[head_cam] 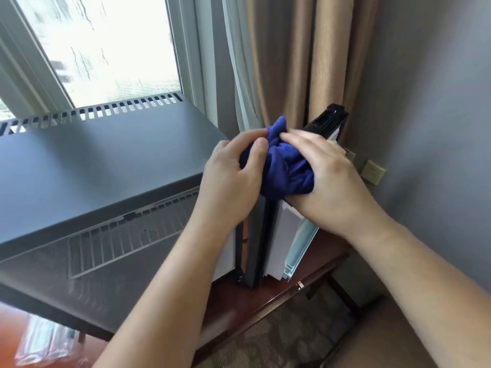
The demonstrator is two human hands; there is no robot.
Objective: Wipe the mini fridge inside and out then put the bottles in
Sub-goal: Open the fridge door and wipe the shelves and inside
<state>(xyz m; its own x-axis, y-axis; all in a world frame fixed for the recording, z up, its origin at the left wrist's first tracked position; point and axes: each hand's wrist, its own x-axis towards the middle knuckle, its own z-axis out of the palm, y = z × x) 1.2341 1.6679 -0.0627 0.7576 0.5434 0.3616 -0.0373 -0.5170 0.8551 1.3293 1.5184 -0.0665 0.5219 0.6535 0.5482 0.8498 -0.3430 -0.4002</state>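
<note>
Left hand point(233, 179) and right hand point(326, 179) grip my blue cloth point(287, 168); I'd fold it flat for the door point(257, 235) beneath.

Bare forearms; L hand point(230, 181), R hand point(328, 177)

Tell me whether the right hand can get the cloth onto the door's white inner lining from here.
Probably yes: the right hand holds the blue cloth at the top of the open door, and the white inner lining sits just below it, nothing covering it.
</note>
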